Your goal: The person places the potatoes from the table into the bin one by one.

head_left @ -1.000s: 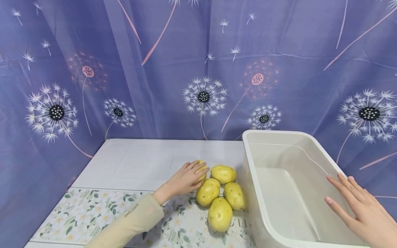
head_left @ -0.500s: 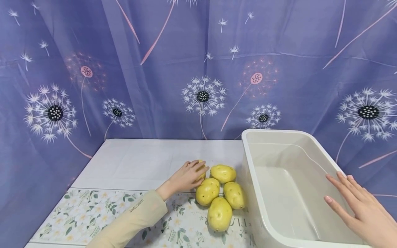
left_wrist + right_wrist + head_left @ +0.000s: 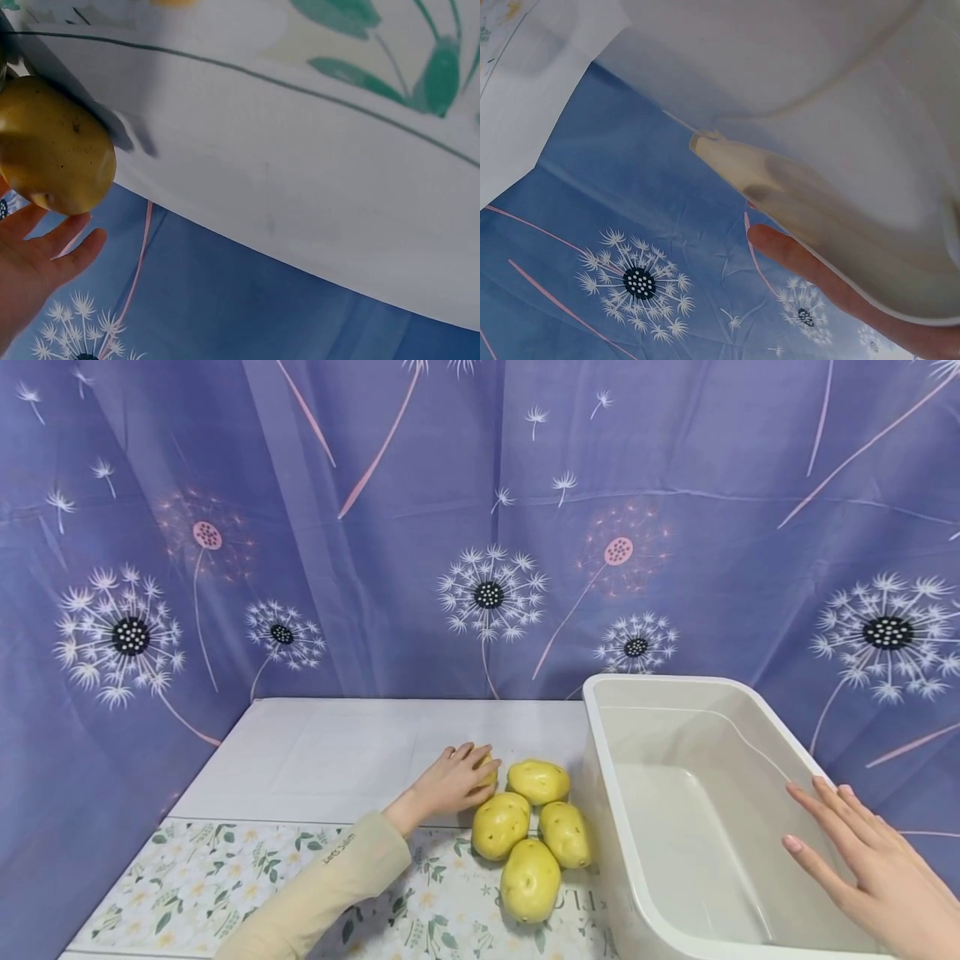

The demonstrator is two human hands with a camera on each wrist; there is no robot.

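Since the earlier frames the left hand (image 3: 450,777) has curled more tightly over the far-left potato (image 3: 487,768), and its fingers now wrap the top of it; the four other potatoes and the tub have kept their places.

Nearest the front edge of the table (image 3: 330,752), a floral mat (image 3: 202,881) covers the surface, and the left sleeve (image 3: 322,893) lies across it. One potato (image 3: 529,880) of the cluster sits on the mat, just beside the tub (image 3: 600,793). Behind it lie two more (image 3: 500,825) (image 3: 565,833), side by side and touching, the right one against the tub wall.

The right hand (image 3: 870,868) rests flat on the tub's right rim at the near right, fingers straight and spread, grasping nothing. The right wrist view shows a finger (image 3: 810,262) lying along the outside of the rim.

Farther back, a fourth potato (image 3: 538,781) lies on the bare white part of the table. Immediately to its left is the gripped potato, largely covered by the left hand. The left wrist view shows this potato (image 3: 52,146) resting on the table with the fingers (image 3: 52,247) against its far side.

The tub extends to the table's far right corner. A purple curtain (image 3: 480,510) printed with dandelions hangs behind the far edge and down the left side.
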